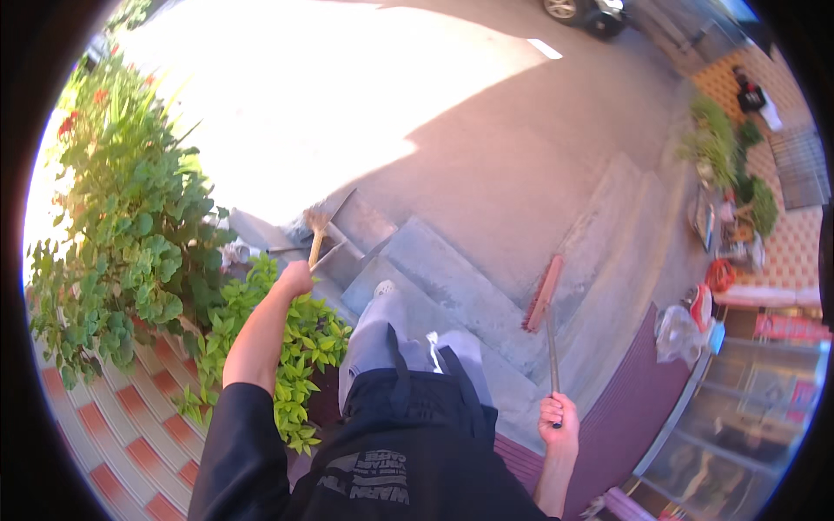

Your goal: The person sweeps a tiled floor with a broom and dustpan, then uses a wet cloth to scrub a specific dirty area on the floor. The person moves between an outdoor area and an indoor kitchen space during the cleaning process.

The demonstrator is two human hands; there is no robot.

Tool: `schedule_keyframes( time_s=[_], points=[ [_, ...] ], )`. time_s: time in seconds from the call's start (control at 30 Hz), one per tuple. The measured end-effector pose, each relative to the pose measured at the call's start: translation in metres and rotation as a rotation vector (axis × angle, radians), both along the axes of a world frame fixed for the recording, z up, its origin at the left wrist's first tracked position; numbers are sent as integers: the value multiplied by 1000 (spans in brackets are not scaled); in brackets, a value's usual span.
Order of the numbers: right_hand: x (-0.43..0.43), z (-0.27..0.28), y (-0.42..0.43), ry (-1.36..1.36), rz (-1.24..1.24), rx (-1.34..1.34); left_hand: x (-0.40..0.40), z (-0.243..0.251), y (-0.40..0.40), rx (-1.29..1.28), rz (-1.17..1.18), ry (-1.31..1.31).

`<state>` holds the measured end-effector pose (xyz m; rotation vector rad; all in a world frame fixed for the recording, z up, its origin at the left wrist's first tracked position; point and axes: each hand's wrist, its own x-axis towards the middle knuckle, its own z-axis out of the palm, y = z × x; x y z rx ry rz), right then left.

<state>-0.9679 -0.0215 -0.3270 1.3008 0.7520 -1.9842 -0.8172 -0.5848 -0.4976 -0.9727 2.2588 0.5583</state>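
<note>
My left hand (296, 279) is closed in a fist beside the leafy plants. From it extends a straw-coloured hand broom (317, 239), its bristle end over the lower steps. A thin rod (328, 256) also runs from this fist towards a metal dustpan (365, 225); whether the two are joined is hard to tell. My right hand (559, 420) grips the grey pole (553, 358) of a push broom near its end. The broom's pinkish-red head (545, 293) is farther out, over the edge of the concrete steps (449, 280).
Flowering plants (143, 241) and a bright green shrub (306, 345) crowd the left. A foot (384, 288) stands on a step. On the right are ribbed dark-red flooring (606, 417), a plastic bag (677, 335) and a glass case (723, 417). Beyond are a person (752, 98) and a car (586, 13).
</note>
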Motion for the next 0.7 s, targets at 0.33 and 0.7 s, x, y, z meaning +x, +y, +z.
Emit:
schedule_keyframes(
  time_s=[0.33, 0.7],
  points=[
    [-70, -48, -214, 5, 852, 238, -15, -171, -34, 155, 309, -208],
    [-108, -255, -452, 150, 1338, 225, -14, -332, -69, 145, 421, -315]
  ],
)
